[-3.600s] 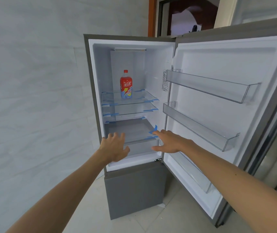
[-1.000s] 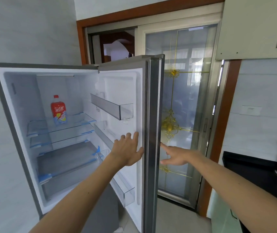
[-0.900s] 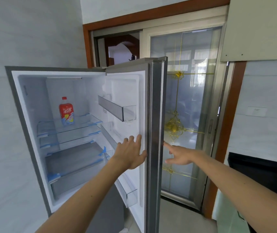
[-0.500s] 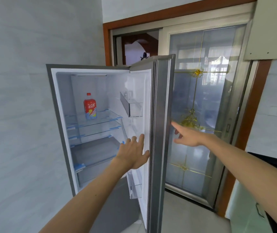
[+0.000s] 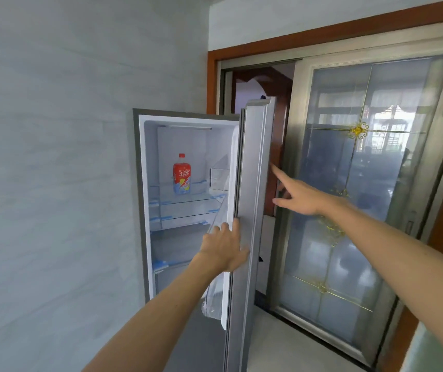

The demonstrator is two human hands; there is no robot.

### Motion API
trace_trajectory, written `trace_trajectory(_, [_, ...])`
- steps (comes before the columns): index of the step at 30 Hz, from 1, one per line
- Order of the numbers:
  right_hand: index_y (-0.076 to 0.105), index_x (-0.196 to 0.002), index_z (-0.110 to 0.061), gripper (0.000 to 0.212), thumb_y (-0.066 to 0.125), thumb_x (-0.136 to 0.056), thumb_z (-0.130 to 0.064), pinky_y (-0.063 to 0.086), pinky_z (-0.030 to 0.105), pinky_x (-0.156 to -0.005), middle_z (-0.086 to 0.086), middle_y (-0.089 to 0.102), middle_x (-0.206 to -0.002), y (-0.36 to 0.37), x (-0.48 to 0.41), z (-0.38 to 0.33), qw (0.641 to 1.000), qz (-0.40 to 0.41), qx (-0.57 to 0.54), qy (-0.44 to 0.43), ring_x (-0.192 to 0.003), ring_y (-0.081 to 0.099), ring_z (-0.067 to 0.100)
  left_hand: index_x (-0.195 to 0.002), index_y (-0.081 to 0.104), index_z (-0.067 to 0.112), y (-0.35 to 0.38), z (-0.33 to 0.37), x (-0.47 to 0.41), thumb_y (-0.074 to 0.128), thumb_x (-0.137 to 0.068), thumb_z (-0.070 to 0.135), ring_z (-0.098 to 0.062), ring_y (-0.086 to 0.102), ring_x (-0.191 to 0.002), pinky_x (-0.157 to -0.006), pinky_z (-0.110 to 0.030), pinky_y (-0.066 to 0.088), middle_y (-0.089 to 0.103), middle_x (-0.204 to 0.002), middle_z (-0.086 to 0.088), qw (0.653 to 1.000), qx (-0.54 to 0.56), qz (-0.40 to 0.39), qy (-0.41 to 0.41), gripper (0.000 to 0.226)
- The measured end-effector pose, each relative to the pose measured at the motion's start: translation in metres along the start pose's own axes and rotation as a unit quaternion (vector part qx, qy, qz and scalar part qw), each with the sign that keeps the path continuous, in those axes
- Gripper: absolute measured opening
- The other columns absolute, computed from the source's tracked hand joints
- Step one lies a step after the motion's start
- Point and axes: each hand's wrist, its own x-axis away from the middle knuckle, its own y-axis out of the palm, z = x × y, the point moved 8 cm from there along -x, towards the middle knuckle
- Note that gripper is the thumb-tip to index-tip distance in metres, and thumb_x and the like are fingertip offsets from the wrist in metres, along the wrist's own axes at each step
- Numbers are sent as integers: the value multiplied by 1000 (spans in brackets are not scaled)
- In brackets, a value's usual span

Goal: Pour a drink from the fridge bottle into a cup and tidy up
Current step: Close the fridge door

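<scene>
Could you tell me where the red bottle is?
Head view, centre-left: the red plastic drink bottle stands on the top glass shelf inside the grey fridge.

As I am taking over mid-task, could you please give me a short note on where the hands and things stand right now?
Left hand: open, fingers flat on the inner edge of the grey metal fridge door, which stands ajar.
Right hand: open, reaching to the door's outer side; contact unclear.
Red-labelled plastic drink bottle: upright on the upper glass shelf, untouched.
Done: fridge open. Left: take the bottle, pour, tidy up.
</scene>
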Motion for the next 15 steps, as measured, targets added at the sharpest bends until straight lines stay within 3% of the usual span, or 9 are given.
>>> trace_trajectory(3, [-10,-154,-41,88,57,-99,-28,40,29,-100,11,24,-160,-2,-16,-18,999,28,-12,-27,-127,48,25,-154,16,7,2,-20,-5,38,-97,50,-42,45,-132,-104,-53,44,40,-149,-21,1000,10,6,-24,75])
trace_trajectory(8, [-10,-148,-54,86,57,-98,-35,45,44,-105,8,30,-153,2,-42,-40,995,67,-29,-61,-127,48,28,-155,11,3,4,-50,-11,40,-98,50,-42,43,-136,-108,-53,43,35,-154,-21,998,38,7,-49,79])
trace_trajectory(15, [-8,-154,-40,83,55,-99,-37,32,45,-116,6,20,-157,9,-90,-75,978,165,-35,-123,-143,29,26,-154,8,1,12,-91,-24,43,-95,53,-41,42,-137,-108,-53,44,34,-154,-21,992,82,24,-92,86])
